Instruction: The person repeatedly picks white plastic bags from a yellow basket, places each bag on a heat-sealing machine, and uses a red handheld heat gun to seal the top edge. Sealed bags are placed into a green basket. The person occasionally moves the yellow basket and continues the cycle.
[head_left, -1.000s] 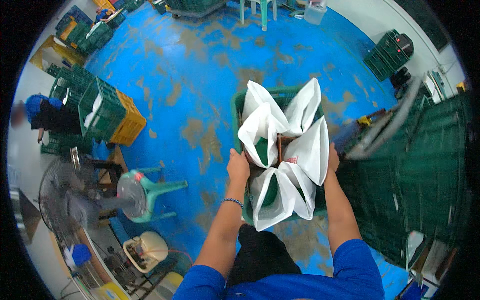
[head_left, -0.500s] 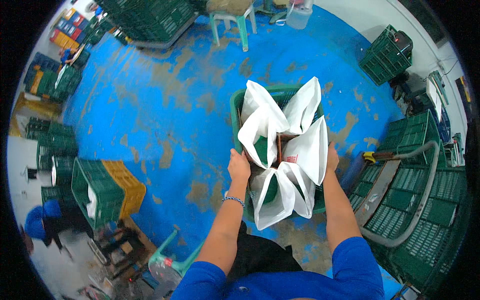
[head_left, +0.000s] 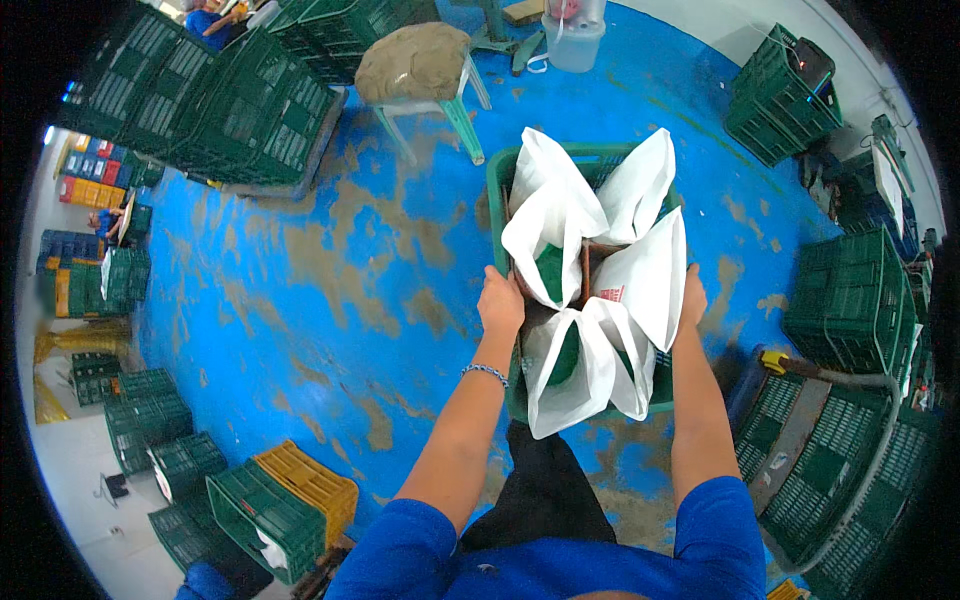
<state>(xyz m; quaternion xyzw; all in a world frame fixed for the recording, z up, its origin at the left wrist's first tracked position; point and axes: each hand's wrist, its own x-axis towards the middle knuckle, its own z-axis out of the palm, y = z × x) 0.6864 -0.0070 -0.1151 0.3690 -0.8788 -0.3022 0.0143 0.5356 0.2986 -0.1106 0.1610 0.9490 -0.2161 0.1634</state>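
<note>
A green plastic crate (head_left: 500, 190) is held out in front of my body, well above the floor. My left hand (head_left: 500, 303) is closed round its left side, and my right hand (head_left: 692, 298) grips the right side, its fingers partly hidden behind the bags. Several white bags (head_left: 638, 272) stand upright in the crate with their tops gaping. One carries red print. Brown divider pieces (head_left: 588, 272) show between them, and green shows inside some bag mouths. What lies at the bottom is hidden.
Ahead stand a stool (head_left: 415, 62) with a brown seat and stacked green crates (head_left: 245, 110) on a pallet. A trolley (head_left: 790, 440) with a metal handle is close on my right. Green and yellow crates (head_left: 305, 490) lie at lower left. A co-worker in blue (head_left: 208, 25) is far off.
The stool, stacked crates and trolley have shifted in view as I move forward and turn. The crate stays in both hands, slightly farther right and higher in the picture.
</note>
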